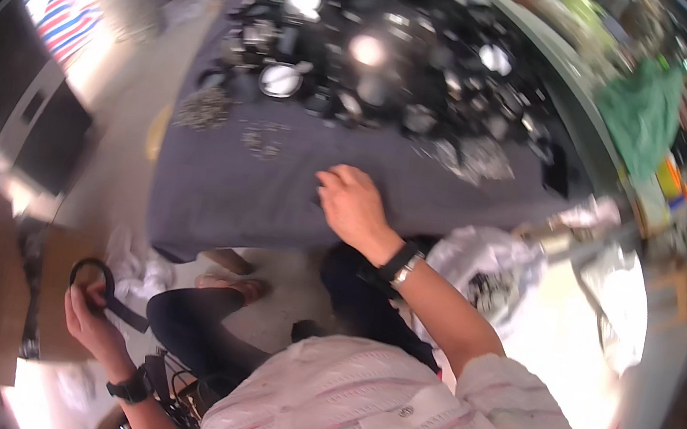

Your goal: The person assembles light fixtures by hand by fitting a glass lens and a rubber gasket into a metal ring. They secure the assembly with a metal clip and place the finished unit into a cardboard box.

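Note:
My left hand (91, 320) is out at the lower left, beside the table and above a cardboard box. Its fingers close round a black ring with a flat black tail (94, 267); whether it is a tape roll or a strap I cannot tell. My right hand (354, 207) rests on the dark grey cloth (219, 204) near the table's front edge, fingers bent and pressed together. A small dark bit shows at its fingertips, too blurred to name. Left of it on the cloth lie scattered small metal pieces (263, 139) and a denser pile of them (205, 108).
Many black and shiny small parts (377, 58) crowd the table's far half. A clear plastic bag (482, 160) lies right of my right hand. White plastic bags (490, 256) hang by the right edge. Cardboard boxes (2, 268) and a dark cabinet (21, 92) stand left.

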A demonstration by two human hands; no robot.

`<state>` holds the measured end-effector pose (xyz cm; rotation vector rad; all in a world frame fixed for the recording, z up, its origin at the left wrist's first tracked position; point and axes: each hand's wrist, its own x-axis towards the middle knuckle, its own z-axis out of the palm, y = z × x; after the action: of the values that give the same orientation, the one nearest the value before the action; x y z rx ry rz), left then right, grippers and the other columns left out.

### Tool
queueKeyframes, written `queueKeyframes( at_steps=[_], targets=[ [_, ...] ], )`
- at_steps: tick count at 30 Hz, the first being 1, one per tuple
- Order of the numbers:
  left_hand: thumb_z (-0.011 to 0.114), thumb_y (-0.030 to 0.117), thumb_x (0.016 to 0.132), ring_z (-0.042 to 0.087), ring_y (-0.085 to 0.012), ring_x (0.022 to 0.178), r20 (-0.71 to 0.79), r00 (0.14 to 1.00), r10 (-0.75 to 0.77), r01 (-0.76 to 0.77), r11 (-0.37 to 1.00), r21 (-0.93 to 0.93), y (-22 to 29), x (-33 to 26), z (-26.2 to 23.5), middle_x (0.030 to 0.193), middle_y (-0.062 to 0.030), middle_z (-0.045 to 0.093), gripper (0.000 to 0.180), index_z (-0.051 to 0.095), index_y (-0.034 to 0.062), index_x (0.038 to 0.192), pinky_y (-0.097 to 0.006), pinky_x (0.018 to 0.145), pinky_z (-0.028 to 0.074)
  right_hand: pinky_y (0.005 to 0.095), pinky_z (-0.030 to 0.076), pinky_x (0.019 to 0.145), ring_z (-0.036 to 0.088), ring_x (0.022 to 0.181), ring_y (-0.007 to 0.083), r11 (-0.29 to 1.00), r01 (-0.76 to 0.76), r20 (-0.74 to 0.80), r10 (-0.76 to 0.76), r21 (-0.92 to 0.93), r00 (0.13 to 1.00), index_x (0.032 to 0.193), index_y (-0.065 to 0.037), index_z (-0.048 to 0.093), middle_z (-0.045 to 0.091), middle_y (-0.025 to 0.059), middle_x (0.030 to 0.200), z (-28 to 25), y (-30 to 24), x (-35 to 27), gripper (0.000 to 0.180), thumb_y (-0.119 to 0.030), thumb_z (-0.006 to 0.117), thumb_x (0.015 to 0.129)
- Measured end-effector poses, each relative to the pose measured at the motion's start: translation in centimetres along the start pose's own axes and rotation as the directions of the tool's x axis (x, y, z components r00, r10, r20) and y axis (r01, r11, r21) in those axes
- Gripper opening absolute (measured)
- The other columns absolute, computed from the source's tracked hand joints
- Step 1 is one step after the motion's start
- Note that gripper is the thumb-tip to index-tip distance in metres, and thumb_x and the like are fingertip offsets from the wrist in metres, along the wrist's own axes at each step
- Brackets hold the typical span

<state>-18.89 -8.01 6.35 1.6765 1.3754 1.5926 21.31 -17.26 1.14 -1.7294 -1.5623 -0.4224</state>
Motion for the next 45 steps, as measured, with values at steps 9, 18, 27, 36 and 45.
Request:
queueKeyframes(
  at_steps=[9, 18, 27, 36, 45],
  targets=[
    [0.049, 0.031, 0.098, 0.053, -0.0122, 0.071, 0.521, 0.85, -0.078, 0.322, 0.86, -0.396, 0.9, 2.2, 21.3, 0.07, -0.0023, 0.054, 0.031, 0.057, 0.0026, 0.086, -0.026, 0.07, 0.041, 0.0399, 0.049, 0.067, 0.06, 0.075, 0.0324, 0.93, -0.367, -0.054, 0.368, 0.029, 0.928, 0.088, -0.003, 0.062, 0.059, 0.0123, 0.08, -7.8, 3.9, -12.8, 0.008, -0.006, 0.062, 0.081],
    [0.046, 0.031, 0.099, 0.049, -0.012, 0.07, 0.453, 0.891, 0.028, 0.034, 0.991, -0.128, 1.0, -1.0, 24.3, 0.075, -0.0035, 0.056, 0.035, 0.055, -0.0014, 0.088, -0.027, 0.067, 0.04, 0.0427, 0.052, 0.073, 0.064, 0.08, 0.0378, 0.256, -0.924, -0.089, 0.952, -0.282, 0.292, 0.077, -0.005, 0.067, 0.066, 0.0197, 0.081, -7.6, 20.4, -29.9, 0.014, -0.016, 0.059, 0.076],
    [0.048, 0.032, 0.098, 0.048, -0.0119, 0.072, 0.343, 0.938, 0.056, -0.049, 0.998, -0.028, -0.5, -1.6, 24.3, 0.077, -0.0035, 0.054, 0.033, 0.053, 0.0002, 0.09, -0.027, 0.068, 0.039, 0.0376, 0.053, 0.07, 0.068, 0.082, 0.0297, 0.286, -0.608, 0.157, 0.954, -0.741, 0.256, 0.077, -0.011, 0.073, 0.07, 0.0128, 0.085, -4.1, 29.3, -38.6, 0.023, -0.032, 0.065, 0.071],
    [0.047, 0.026, 0.098, 0.05, -0.0189, 0.085, 0.372, 0.901, 0.225, -0.33, 0.911, 0.249, -3.4, 0.4, 22.9, 0.091, -0.01, 0.055, 0.034, 0.053, -0.0056, 0.11, -0.032, 0.079, 0.042, 0.0405, 0.052, 0.063, 0.068, 0.077, 0.0284, 0.19, -0.764, -0.068, 0.954, -0.617, 0.292, 0.083, -0.016, 0.071, 0.07, 0.0079, 0.082, 0.9, 34.7, -43.7, 0.026, -0.04, 0.063, 0.075],
    [0.049, 0.032, 0.097, 0.049, -0.0168, 0.085, 0.374, 0.901, 0.221, -0.321, 0.919, 0.23, -3.6, 0.9, 23.1, 0.095, -0.0072, 0.056, 0.043, 0.052, -0.0061, 0.117, -0.03, 0.08, 0.041, 0.0386, 0.053, 0.075, 0.066, 0.096, 0.0289, -0.273, -0.768, -0.049, 0.952, -0.579, -0.301, 0.108, -0.014, 0.067, 0.068, 0.0105, 0.106, 6.4, 40.1, -50.3, 0.038, -0.042, 0.056, 0.085]
  ],
)
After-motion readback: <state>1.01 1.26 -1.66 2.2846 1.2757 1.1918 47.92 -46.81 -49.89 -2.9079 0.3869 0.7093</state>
